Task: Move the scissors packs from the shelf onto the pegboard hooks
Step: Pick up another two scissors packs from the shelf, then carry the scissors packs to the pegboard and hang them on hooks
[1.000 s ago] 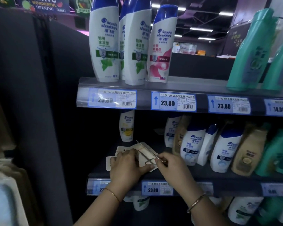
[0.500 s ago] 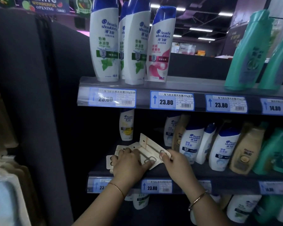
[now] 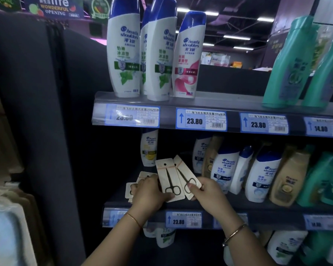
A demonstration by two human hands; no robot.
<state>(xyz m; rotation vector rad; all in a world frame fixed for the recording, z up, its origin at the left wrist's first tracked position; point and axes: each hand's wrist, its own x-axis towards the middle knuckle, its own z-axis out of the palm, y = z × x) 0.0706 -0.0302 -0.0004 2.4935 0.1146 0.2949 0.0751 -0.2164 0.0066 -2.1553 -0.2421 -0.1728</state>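
Gripping two upright scissors packs, left hand (image 3: 150, 192) holds one pack (image 3: 168, 179) and right hand (image 3: 208, 192) the other (image 3: 186, 179), both above the shelf (image 3: 258, 208). More packs (image 3: 132, 187) lie on the shelf under the left hand, left of the shampoo bottles (image 3: 225, 173).

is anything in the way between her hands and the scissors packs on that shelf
Nothing visible is. The right hand already pinches one raised scissors pack, the left hand steadies the second raised pack, with more packs lying under it. The nearest shampoo bottles stand clear to the right.
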